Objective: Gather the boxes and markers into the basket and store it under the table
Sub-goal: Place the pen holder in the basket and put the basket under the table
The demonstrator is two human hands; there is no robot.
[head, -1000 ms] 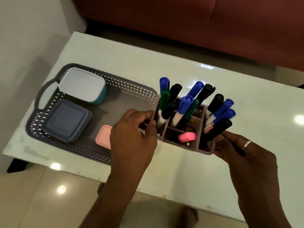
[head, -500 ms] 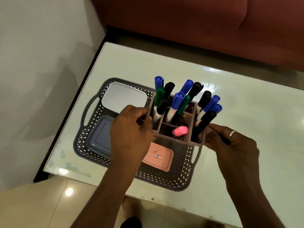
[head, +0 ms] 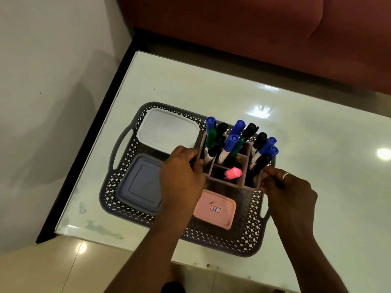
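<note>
Marker holder (head: 232, 183) now over basket (head: 211, 240)

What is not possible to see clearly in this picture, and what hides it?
1. Head view: whether the marker holder touches the basket floor; its walls, the left hand and the right hand hide its base.
2. Head view: right edge of the grey box, under the left hand.
3. Head view: the space under the table, hidden by its top.

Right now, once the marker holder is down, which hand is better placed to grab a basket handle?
Right, probably: the right hand grips the mauve plastic marker holder beside the grey lattice basket's right handle; the left hand sits mid-basket, far from its handle.
</note>
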